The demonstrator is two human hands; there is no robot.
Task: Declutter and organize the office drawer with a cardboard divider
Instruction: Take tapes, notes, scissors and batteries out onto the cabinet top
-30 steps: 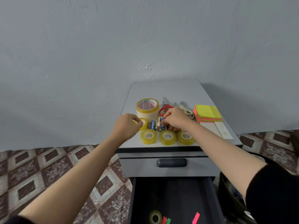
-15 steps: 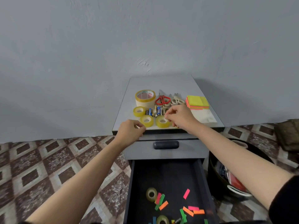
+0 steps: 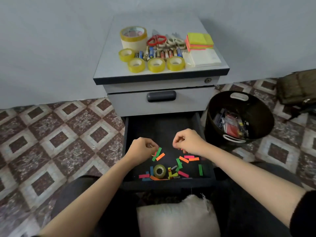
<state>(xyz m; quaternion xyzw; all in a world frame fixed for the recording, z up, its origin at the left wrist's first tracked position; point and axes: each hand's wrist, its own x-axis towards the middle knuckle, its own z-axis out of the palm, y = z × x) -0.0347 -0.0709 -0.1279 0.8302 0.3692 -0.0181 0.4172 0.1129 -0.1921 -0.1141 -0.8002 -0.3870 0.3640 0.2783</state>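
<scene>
— Two hands are held low inside the open drawer. How is each grip set?
— The left hand is curled, its fingertips drawn together at a green strip; whether anything is pinched cannot be told. The right hand is curled likewise, just behind a pink strip, and its grip cannot be judged either.
— What is lying in the drawer?
— Coloured paper strips are scattered over its front half. One tape roll and a battery are seen among them, just beside each other.
— And on the counter?
— A large tape roll, four small rolls, a row of batteries, red scissors, sticky notes and white pads are laid out there. A black basket is set on the floor, right of the drawer.
</scene>
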